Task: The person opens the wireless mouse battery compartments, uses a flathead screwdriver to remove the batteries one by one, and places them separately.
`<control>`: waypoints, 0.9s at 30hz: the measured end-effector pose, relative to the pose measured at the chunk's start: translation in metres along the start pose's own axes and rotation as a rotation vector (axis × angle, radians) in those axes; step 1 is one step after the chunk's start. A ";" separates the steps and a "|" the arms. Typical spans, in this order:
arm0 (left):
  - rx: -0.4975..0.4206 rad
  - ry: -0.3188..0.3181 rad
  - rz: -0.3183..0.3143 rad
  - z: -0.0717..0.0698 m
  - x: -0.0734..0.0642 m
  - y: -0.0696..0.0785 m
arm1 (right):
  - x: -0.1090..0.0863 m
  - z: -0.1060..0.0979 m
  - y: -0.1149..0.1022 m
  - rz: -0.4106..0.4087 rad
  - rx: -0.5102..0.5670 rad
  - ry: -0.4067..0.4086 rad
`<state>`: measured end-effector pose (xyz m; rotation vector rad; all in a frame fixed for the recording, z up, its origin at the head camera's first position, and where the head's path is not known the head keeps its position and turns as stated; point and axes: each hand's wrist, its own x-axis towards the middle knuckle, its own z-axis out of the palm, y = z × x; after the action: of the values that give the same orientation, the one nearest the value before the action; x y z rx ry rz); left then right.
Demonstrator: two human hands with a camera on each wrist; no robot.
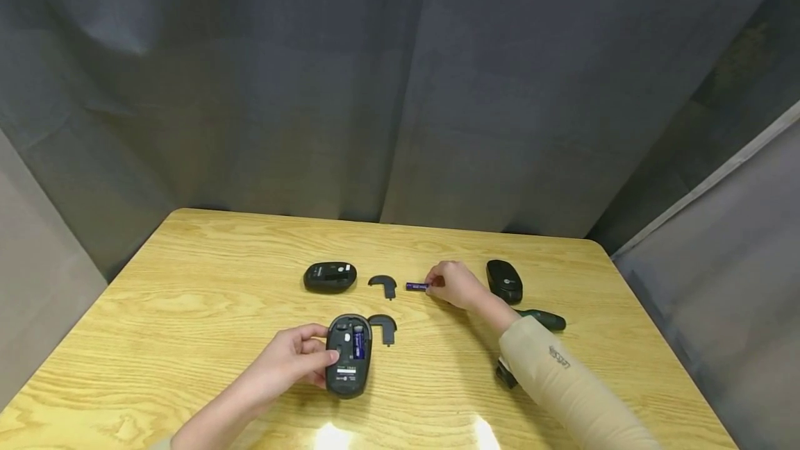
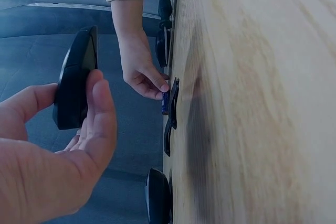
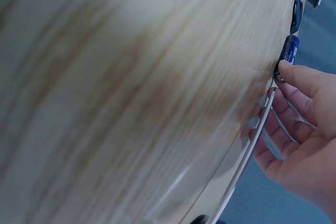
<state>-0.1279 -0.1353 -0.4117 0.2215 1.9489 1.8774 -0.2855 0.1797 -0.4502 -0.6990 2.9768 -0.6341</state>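
My left hand [image 1: 296, 356] grips a black computer mouse [image 1: 342, 379] with its underside turned up, the thumb lying across it. One purple battery [image 1: 358, 343] sits in the mouse's uncovered battery slot. In the left wrist view this mouse [image 2: 73, 85] is seen edge-on, raised off the table. Farther back, my right hand [image 1: 459, 285] pinches the end of another purple battery [image 1: 415, 287] between thumb and fingers, low at the tabletop. The right wrist view shows that battery [image 3: 291, 49] pointing away from the thumb tip. Two black battery covers [image 1: 384, 283] [image 1: 385, 328] lie between the hands.
A second black mouse [image 1: 328, 289] lies underside up at the back left, its slot uncovered. Right of my right hand a black mouse [image 1: 503, 282] rests upright. A dark green handle [image 1: 546, 319] shows beside my right forearm. A grey curtain [image 1: 400, 89] hangs behind the wooden table [image 1: 206, 283].
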 end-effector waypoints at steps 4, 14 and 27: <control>-0.001 -0.002 0.000 0.001 -0.001 0.001 | -0.002 0.000 0.000 -0.009 0.007 0.002; -0.009 -0.002 -0.006 0.002 -0.001 0.001 | -0.003 -0.002 0.001 -0.002 0.021 -0.016; -0.018 0.011 0.003 0.000 0.002 0.000 | -0.024 -0.033 -0.011 -0.017 0.070 -0.007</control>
<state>-0.1296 -0.1342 -0.4124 0.2099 1.9387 1.9014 -0.2626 0.1938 -0.4172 -0.7205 2.9294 -0.7314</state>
